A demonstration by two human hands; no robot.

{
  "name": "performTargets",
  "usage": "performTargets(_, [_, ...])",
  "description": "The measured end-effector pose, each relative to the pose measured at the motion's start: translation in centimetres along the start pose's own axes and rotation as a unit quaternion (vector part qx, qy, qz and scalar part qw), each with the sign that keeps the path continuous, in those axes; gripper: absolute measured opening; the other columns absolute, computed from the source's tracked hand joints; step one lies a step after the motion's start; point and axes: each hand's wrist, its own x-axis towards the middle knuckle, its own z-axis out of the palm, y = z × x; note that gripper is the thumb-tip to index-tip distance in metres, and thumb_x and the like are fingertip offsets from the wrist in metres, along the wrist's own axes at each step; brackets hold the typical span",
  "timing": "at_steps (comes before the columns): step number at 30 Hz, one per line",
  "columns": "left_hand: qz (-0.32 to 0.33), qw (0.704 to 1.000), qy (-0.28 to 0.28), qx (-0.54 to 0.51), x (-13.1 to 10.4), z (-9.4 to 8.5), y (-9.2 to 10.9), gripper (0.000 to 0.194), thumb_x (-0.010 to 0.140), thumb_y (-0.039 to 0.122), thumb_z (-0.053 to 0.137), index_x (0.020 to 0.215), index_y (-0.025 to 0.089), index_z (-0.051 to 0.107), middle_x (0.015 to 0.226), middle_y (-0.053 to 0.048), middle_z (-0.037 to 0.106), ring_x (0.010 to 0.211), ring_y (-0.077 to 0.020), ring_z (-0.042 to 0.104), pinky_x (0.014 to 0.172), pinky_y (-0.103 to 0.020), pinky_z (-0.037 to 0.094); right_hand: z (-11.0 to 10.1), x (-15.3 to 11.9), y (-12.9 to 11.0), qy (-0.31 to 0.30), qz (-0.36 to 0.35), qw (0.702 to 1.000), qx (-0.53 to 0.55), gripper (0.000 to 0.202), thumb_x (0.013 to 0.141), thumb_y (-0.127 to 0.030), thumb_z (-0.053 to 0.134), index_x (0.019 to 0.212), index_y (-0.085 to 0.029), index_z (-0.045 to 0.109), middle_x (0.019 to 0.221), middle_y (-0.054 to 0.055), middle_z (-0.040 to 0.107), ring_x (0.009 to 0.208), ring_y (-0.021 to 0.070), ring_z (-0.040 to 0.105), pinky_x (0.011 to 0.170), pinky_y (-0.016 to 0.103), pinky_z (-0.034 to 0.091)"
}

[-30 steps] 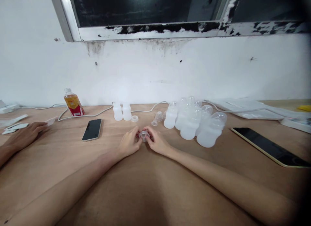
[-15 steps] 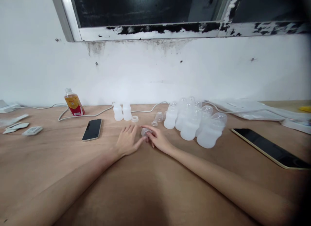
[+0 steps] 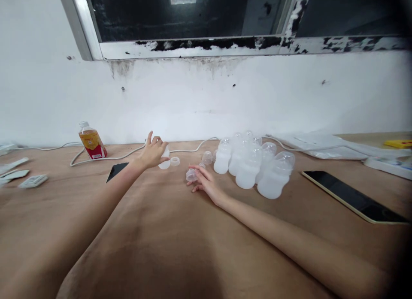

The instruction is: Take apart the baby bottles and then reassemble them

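Observation:
My left hand (image 3: pixel 153 152) is at the two small white bottles near the wall, its fingers apart and curved. It covers one bottle and part of the other (image 3: pixel 164 159); whether it touches them I cannot tell. A white ring (image 3: pixel 175 161) lies just right of them. In my right hand (image 3: pixel 205 183) is a small clear cap-like piece (image 3: pixel 191 175), held by the fingers just above the wooden table (image 3: pixel 180 239). Behind that hand lie small clear domed pieces (image 3: pixel 207 157). Several white bottles with clear domes (image 3: pixel 247 172) stand to its right.
A drink bottle (image 3: pixel 92 140) and a phone (image 3: pixel 116 171), partly behind my left arm, are at the left. A larger dark device (image 3: pixel 350 195) lies right. White cables (image 3: pixel 193 150) run along the wall, with plastic bags (image 3: pixel 318 145) at the back right.
My left hand has left the clear piece and moved up and left to the small bottles. My right hand still has the piece. The view has shifted slightly.

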Motion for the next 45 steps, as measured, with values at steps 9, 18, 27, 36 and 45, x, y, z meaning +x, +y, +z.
performTargets(9, [-0.200, 0.877, 0.038, -0.435, -7.8, 1.3, 8.0, 0.061, 0.068, 0.035, 0.056, 0.118, 0.017, 0.029, 0.113, -0.010, 0.049, 0.099, -0.0185, 0.050, 0.080, -0.030, 0.041, -0.1, 0.0, 0.0, 0.028, 0.012, 0.999, 0.044, 0.040, 0.074, -0.031, 0.049, 0.111, -0.025, 0.034, 0.085, 0.002, 0.049, 0.070, 0.0138, 0.058, 0.052, 0.025, 0.048])
performTargets(18, [-0.128, 0.918, -0.024, -0.375, -7.7, -0.3, 7.9, 0.046, 0.071, 0.043, 0.051, 0.110, 0.019, 0.046, 0.103, -0.006, 0.057, 0.092, -0.0216, 0.053, 0.076, -0.032, 0.042, -0.9, 0.0, -0.6, -0.029, -0.066, 0.993, 0.091, 0.029, 0.070, -0.027, 0.055, 0.098, -0.021, 0.049, 0.106, 0.004, 0.053, 0.103, 0.0169, 0.048, 0.088, 0.035, 0.040])
performTargets(27, [-0.104, 0.906, -0.102, -0.398, -7.7, -1.5, 6.7, 0.049, 0.060, 0.042, 0.061, 0.102, 0.020, 0.049, 0.096, -0.004, 0.057, 0.085, -0.0206, 0.054, 0.071, -0.029, 0.042, -2.6, 0.0, -1.9, -0.195, -0.132, 0.958, -0.161, 0.036, 0.064, -0.022, 0.062, 0.099, -0.020, 0.050, 0.113, 0.006, 0.051, 0.104, 0.0167, 0.047, 0.084, 0.033, 0.040])
performTargets(36, [-0.017, 0.934, -0.134, -0.330, -6.9, -3.3, 5.2, 0.043, 0.067, 0.041, 0.056, 0.105, 0.023, 0.050, 0.101, -0.003, 0.056, 0.091, -0.0207, 0.052, 0.077, -0.030, 0.040, -1.7, -0.3, -2.6, -0.183, -0.026, 0.956, -0.227, 0.034, 0.075, -0.047, 0.043, 0.080, -0.014, 0.052, 0.062, 0.003, 0.062, 0.044, 0.0094, 0.056, 0.040, 0.019, 0.038])
performTargets(45, [-0.031, 0.959, -0.067, -0.273, -7.5, -2.2, 5.7, 0.048, 0.071, 0.047, 0.050, 0.111, 0.022, 0.043, 0.106, -0.005, 0.054, 0.092, -0.0215, 0.052, 0.077, -0.033, 0.041, -1.7, -0.7, -3.8, -0.138, -0.145, 0.918, -0.343, 0.050, 0.072, -0.048, 0.048, 0.113, -0.021, 0.042, 0.112, 0.010, 0.050, 0.086, 0.0164, 0.055, 0.052, 0.022, 0.046])
